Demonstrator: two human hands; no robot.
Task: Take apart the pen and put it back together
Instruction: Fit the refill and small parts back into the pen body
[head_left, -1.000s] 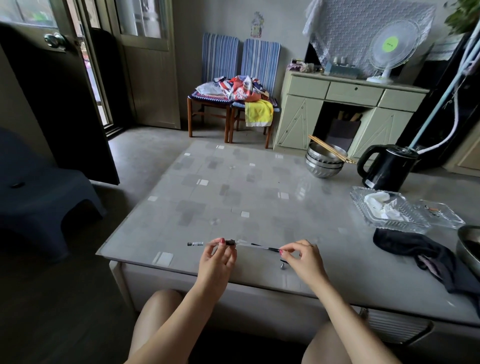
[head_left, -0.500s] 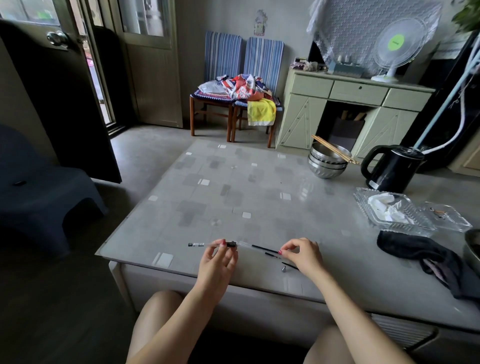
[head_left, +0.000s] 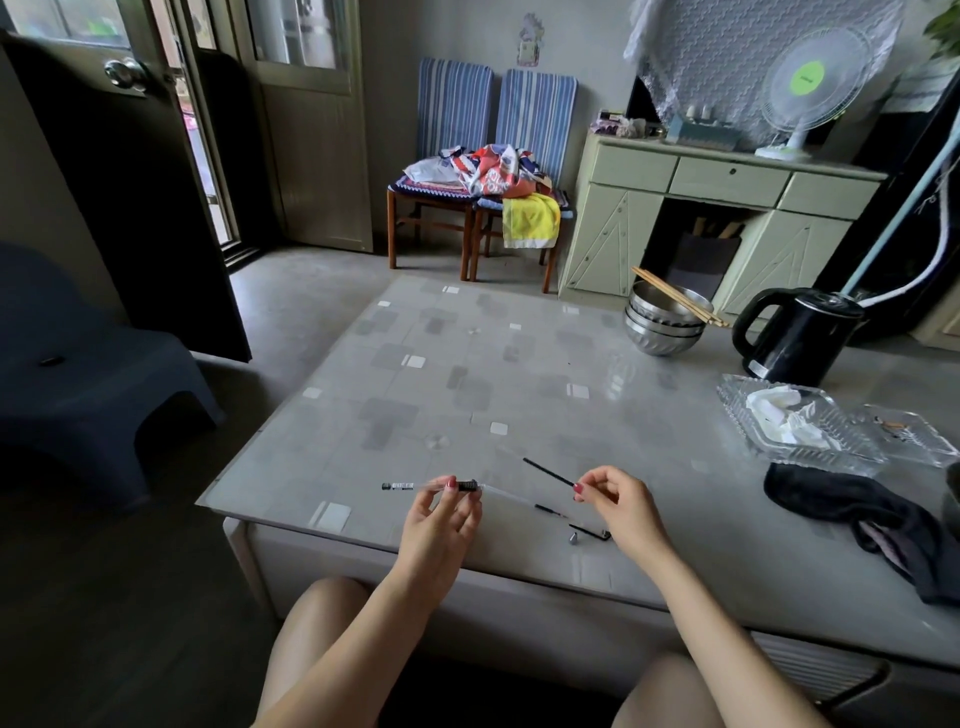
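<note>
My left hand (head_left: 441, 522) pinches the clear pen barrel (head_left: 405, 486) at its black grip, holding it level just above the table's front edge. Fingers and thumb of my right hand (head_left: 621, 504) grip one end of a thin black refill (head_left: 548, 472), which slants up and to the left, free of the barrel. A pale thin tube with a dark end (head_left: 545, 510) stretches right from the grip; I cannot tell if it is a part or a reflection. A small metal tip (head_left: 573, 539) and a black clip piece (head_left: 591, 531) lie on the table (head_left: 467, 395) under my right hand.
Stacked steel bowls (head_left: 660, 332) with chopsticks across them and a black kettle (head_left: 795, 338) stand at the back right. Glass trays (head_left: 810, 447) with tissue and a dark cloth (head_left: 857, 514) lie on the right. My knees sit below the table edge.
My right hand has pulled the black refill away from the barrel and swung it up, pointing up-left. The left hand holds the barrel in the same place.
</note>
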